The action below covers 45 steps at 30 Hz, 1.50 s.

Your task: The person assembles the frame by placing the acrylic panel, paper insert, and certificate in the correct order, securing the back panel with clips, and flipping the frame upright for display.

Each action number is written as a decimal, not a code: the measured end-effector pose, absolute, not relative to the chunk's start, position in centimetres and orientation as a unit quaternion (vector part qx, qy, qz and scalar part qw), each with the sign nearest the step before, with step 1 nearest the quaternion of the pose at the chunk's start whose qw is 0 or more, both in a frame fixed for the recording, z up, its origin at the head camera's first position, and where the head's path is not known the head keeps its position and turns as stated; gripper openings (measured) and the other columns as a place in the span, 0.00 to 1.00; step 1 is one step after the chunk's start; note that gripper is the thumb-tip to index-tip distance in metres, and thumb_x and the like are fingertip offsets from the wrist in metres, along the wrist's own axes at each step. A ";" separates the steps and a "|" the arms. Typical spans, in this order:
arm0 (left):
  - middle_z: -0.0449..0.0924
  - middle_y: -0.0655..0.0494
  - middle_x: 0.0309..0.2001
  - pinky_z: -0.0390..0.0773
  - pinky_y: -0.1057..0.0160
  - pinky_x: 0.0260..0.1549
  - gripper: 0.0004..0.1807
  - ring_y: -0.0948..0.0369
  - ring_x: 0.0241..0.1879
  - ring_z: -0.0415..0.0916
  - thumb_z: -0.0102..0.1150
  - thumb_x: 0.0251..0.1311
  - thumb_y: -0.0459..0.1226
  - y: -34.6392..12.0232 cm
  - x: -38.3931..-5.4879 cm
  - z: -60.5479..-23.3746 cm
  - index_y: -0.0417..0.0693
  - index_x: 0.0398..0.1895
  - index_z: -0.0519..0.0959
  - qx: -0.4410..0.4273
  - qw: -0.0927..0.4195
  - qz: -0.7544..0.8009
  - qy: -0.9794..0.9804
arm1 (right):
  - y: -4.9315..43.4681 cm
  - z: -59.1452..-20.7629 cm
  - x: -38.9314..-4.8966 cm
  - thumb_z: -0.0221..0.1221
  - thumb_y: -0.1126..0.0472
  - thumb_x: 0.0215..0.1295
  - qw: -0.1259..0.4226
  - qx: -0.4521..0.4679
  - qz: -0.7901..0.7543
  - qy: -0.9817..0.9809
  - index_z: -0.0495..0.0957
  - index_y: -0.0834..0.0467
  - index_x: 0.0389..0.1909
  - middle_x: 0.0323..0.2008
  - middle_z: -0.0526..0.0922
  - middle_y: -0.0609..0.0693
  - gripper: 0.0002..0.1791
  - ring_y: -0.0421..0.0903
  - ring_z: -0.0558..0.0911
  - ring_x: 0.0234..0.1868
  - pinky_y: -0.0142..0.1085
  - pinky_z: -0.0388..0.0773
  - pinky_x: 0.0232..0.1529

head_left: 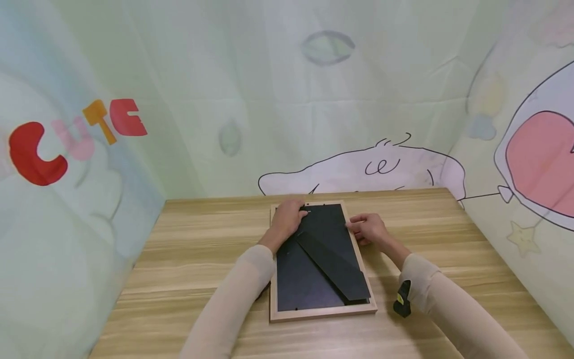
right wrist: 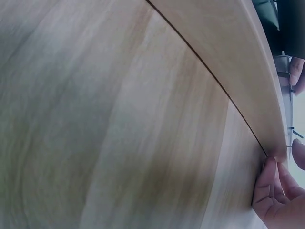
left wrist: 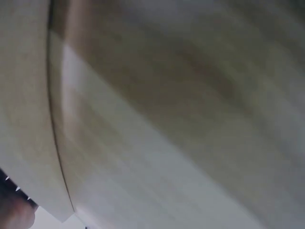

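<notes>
A picture frame (head_left: 323,314) with a light wooden border lies face down on the table. Its black backing (head_left: 300,279) faces up, and a black easel leg (head_left: 334,267) slants across it, its wide end near the lower right corner. My left hand (head_left: 287,218) rests on the upper left of the frame, thumb and index finger over the backing near the top border. My right hand (head_left: 368,228) holds the frame's right border near the top. In the right wrist view, its fingertips (right wrist: 270,164) touch the border's lower edge, with the thumb above.
The wood-grain table (head_left: 202,249) extends on both sides of the frame. Small dark tabs (head_left: 296,308) show along the backing's edge. A printed curtain (head_left: 202,99) hangs behind the table and at its sides. A black strap piece (head_left: 402,299) hangs from my right sleeve.
</notes>
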<state>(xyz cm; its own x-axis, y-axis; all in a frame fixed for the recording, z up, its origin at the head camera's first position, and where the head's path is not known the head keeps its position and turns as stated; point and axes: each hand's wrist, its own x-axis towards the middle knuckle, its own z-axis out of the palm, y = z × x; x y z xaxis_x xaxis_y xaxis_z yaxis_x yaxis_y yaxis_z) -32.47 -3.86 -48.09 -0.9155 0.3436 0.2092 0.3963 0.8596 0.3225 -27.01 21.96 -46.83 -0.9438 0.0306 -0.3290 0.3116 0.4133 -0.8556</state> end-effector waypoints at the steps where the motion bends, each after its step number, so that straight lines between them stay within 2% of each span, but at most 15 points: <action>1: 0.85 0.50 0.44 0.79 0.53 0.49 0.08 0.54 0.45 0.81 0.59 0.70 0.41 -3.9 -32.4 -48.1 0.47 0.42 0.82 -0.187 0.075 -0.192 -0.960 | 22.0 -46.8 -27.0 0.66 0.55 0.66 0.131 0.101 -0.532 0.830 0.78 0.63 0.58 0.27 0.84 0.45 0.24 0.39 0.81 0.26 0.34 0.79 0.25; 3: 0.87 0.50 0.46 0.80 0.53 0.50 0.08 0.54 0.46 0.82 0.60 0.68 0.40 -4.0 -32.4 -48.1 0.47 0.44 0.83 -0.180 0.077 -0.217 -0.956 | 22.0 -46.9 -27.0 0.66 0.55 0.66 0.130 0.097 -0.533 0.831 0.78 0.63 0.58 0.27 0.84 0.45 0.25 0.39 0.81 0.26 0.34 0.79 0.25; 7: 0.85 0.50 0.58 0.78 0.52 0.61 0.17 0.53 0.58 0.81 0.62 0.67 0.38 -4.1 -32.4 -48.3 0.48 0.58 0.83 -0.172 0.075 -0.266 -0.946 | 22.2 -46.9 -27.1 0.64 0.55 0.68 0.132 0.093 -0.534 0.830 0.77 0.64 0.59 0.27 0.84 0.45 0.24 0.39 0.81 0.26 0.35 0.79 0.25; 10: 0.83 0.50 0.60 0.75 0.52 0.64 0.20 0.52 0.62 0.79 0.63 0.66 0.37 -4.1 -32.3 -48.4 0.47 0.61 0.81 -0.164 0.074 -0.296 -0.938 | 22.4 -46.9 -27.1 0.62 0.56 0.70 0.140 0.094 -0.540 0.825 0.76 0.63 0.60 0.28 0.85 0.46 0.23 0.39 0.82 0.27 0.35 0.79 0.27; 18: 0.82 0.50 0.61 0.74 0.53 0.66 0.21 0.53 0.64 0.78 0.65 0.64 0.37 -4.2 -32.1 -48.4 0.45 0.60 0.82 -0.164 0.080 -0.318 -0.930 | 22.3 -46.9 -27.2 0.65 0.56 0.67 0.137 0.108 -0.542 0.822 0.77 0.63 0.58 0.28 0.85 0.45 0.23 0.39 0.82 0.26 0.35 0.79 0.26; 26: 0.79 0.44 0.65 0.71 0.51 0.69 0.21 0.49 0.67 0.74 0.63 0.65 0.37 -4.3 -32.0 -48.1 0.45 0.61 0.80 -0.184 0.079 -0.293 -0.935 | 22.1 -46.5 -27.6 0.67 0.58 0.64 0.143 0.137 -0.535 0.821 0.79 0.62 0.56 0.24 0.83 0.44 0.21 0.40 0.81 0.24 0.35 0.77 0.23; 35: 0.80 0.48 0.64 0.74 0.52 0.65 0.19 0.50 0.64 0.77 0.63 0.66 0.38 -4.2 -32.0 -48.5 0.44 0.59 0.81 -0.196 0.086 -0.266 -0.940 | 22.0 -46.2 -27.9 0.68 0.57 0.63 0.172 0.151 -0.519 0.823 0.78 0.60 0.54 0.25 0.80 0.44 0.21 0.42 0.78 0.26 0.36 0.76 0.26; 41: 0.79 0.47 0.65 0.73 0.52 0.66 0.19 0.50 0.66 0.76 0.62 0.67 0.38 -4.2 -31.9 -48.7 0.44 0.59 0.81 -0.198 0.086 -0.262 -0.941 | 21.5 -46.0 -27.9 0.68 0.58 0.63 0.178 0.162 -0.505 0.829 0.76 0.58 0.50 0.26 0.76 0.47 0.18 0.45 0.75 0.26 0.37 0.73 0.26; 45: 0.79 0.47 0.65 0.73 0.50 0.67 0.21 0.49 0.66 0.75 0.64 0.66 0.40 -4.2 -31.8 -48.6 0.46 0.61 0.81 -0.188 0.084 -0.254 -0.945 | 21.3 -46.1 -28.0 0.68 0.58 0.63 0.177 0.159 -0.507 0.829 0.75 0.58 0.51 0.27 0.75 0.47 0.18 0.45 0.75 0.27 0.37 0.72 0.26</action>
<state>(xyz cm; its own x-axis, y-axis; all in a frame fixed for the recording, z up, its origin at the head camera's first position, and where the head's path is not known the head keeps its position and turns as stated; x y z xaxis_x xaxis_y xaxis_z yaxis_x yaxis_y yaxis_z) -31.78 -4.24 -48.57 -0.9149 0.3134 0.2546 0.3988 0.8001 0.4481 -27.98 21.30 -46.05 -0.8868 0.0852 -0.4543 0.4432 0.4356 -0.7834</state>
